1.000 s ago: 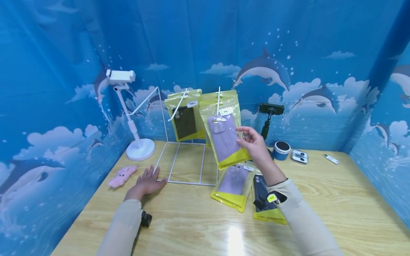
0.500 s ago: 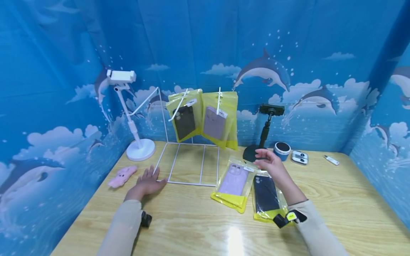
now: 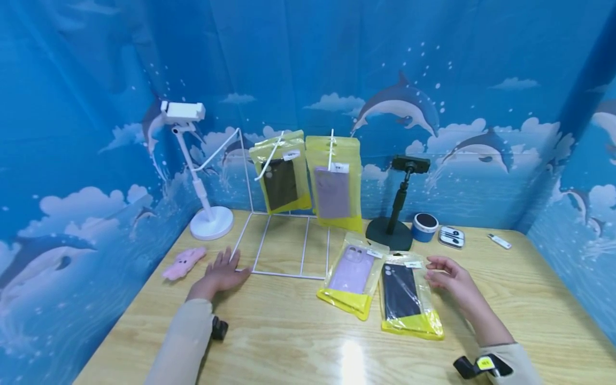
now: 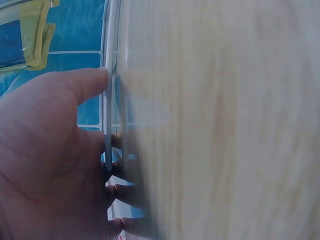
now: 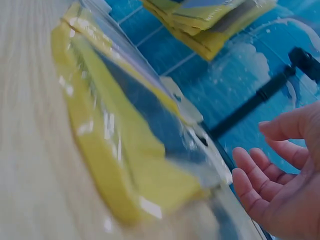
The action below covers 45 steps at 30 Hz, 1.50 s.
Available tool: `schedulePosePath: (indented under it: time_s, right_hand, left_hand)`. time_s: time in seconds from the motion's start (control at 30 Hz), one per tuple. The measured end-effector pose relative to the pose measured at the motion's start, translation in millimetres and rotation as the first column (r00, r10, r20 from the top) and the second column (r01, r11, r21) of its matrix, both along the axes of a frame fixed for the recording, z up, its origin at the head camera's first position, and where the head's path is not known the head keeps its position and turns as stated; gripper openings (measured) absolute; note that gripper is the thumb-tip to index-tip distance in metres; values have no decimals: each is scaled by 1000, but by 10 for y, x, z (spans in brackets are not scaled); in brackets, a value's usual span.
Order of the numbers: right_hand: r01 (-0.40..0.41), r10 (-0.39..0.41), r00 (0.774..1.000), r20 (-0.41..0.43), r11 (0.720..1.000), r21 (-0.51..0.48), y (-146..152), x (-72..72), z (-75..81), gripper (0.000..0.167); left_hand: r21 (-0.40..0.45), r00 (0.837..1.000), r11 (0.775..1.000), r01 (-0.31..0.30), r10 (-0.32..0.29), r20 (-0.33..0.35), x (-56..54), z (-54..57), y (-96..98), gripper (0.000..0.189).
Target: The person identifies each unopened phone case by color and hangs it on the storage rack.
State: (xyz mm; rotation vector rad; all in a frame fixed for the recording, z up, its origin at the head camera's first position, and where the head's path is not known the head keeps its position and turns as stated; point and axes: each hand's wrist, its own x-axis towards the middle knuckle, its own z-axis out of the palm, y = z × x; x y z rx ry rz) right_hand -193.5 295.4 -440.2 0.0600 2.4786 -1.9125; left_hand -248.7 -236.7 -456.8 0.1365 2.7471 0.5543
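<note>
My left hand (image 3: 221, 276) rests with spread fingers on the front left corner of a white wire display rack (image 3: 289, 275). In the left wrist view its thumb lies along the rack's rod (image 4: 108, 115). My right hand (image 3: 451, 278), fingers loosely bent and holding nothing, is at the right edge of a clear-and-yellow pouch with a dark phone case (image 3: 400, 291) on the table. Left of that pouch lies another, with a purple phone case (image 3: 351, 270). From the rack's two hooks hang pouched phone cases, dark ones (image 3: 280, 184) on the left and purple ones (image 3: 333, 192) on the right.
A white phone stand (image 3: 212, 223) and a pink plush clip (image 3: 184, 263) are at the left. Behind the pouches stands a black phone stand (image 3: 390, 232). Farther right are a blue round speaker (image 3: 424, 228), boxed earphones (image 3: 451, 237) and a USB stick (image 3: 499, 241).
My right hand has let go of the purple phone case pouch, which now hangs on the right hook. That hand has moved down and right to the dark case's pouch. My left hand stays put.
</note>
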Motion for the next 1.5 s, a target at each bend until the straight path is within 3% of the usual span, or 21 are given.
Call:
schedulePosePath:
  time_s: [0.3, 0.5, 0.7, 0.8, 0.97, 1.23, 1.37, 1.5]
  right_hand:
    - [16, -32, 995, 94, 986, 167, 254, 166, -99, 53]
    - [-71, 19, 989, 150, 935, 347, 224, 188, -91, 63]
    - [-103, 39, 984, 174, 921, 376, 60, 165, -89, 78]
    - [-110, 33, 982, 187, 900, 421, -38, 157, -85, 82]
    - [-113, 26, 980, 195, 884, 454, -140, 150, -99, 77]
    - [-60, 59, 998, 15, 891, 450, -120, 207, -173, 44]
    - [-1, 5, 1000, -9, 916, 402, -30, 251, -180, 41]
    - [30, -43, 999, 30, 942, 335, 100, 322, -128, 43]
  left_hand:
    - [2, 1000, 1000, -2, 2, -5, -7, 46, 8, 80]
    - [-1, 1000, 1000, -3, 3, 3, 1, 56, 23, 79]
    - [-3, 1000, 1000, -6, 6, 1, -10, 40, 15, 80]
    - [2, 1000, 1000, -5, 4, 2, -6, 36, 12, 80]
    - [7, 1000, 1000, -6, 6, 8, 7, 30, 10, 80]
    - [8, 1000, 1000, -3, 3, 5, -12, 29, -4, 81]
    - [5, 1000, 1000, -4, 4, 6, -7, 28, -4, 81]
    - [-3, 1000, 1000, 2, -2, -10, 5, 25, 3, 79]
